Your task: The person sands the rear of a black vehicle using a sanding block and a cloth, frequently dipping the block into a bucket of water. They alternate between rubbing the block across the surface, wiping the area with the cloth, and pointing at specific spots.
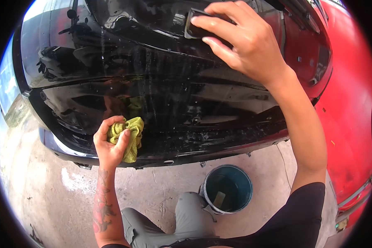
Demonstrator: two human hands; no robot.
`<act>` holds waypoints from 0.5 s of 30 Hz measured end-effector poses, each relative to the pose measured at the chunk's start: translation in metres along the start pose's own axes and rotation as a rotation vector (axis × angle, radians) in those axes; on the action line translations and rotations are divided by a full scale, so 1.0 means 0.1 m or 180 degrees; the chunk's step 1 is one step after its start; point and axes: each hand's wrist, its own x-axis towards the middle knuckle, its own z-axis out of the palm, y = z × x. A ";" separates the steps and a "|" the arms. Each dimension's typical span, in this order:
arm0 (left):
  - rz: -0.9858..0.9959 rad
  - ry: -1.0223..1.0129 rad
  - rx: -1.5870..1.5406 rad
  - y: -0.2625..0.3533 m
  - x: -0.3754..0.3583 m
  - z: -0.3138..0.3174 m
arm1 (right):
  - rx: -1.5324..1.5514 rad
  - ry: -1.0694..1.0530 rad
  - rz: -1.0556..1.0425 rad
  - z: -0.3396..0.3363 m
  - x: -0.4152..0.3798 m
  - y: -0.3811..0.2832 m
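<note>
My right hand (244, 39) grips a dark rectangular block (206, 27) with its fingers and thumb, flat against the upper part of a glossy black car panel (165, 103). Lower on the left, my left hand (111, 142) holds a crumpled yellow-green cloth (132, 138) near the panel's lower edge. Drops and wet streaks mark the black surface, which mirrors the cloth and my arm. Part of the block is hidden behind my right fingers.
A dark teal bucket (247, 182) of water stands on the concrete floor (161, 180) below the panel, a pale block (219, 199) inside it. A red car panel (347, 103) fills the right side. My knees are beside the bucket.
</note>
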 end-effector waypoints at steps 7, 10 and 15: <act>-0.0039 -0.0016 -0.0018 -0.01 -0.01 -0.01 | -0.0058 0.0021 -0.0092 0.00 0.02 -0.03; -0.0062 0.0001 -0.0015 -0.01 -0.02 0.00 | 0.0253 0.0268 -0.0161 0.05 0.15 -0.02; -0.0006 0.0046 -0.0046 -0.02 -0.01 0.01 | -0.0043 -0.0206 -0.0150 -0.14 -0.11 0.08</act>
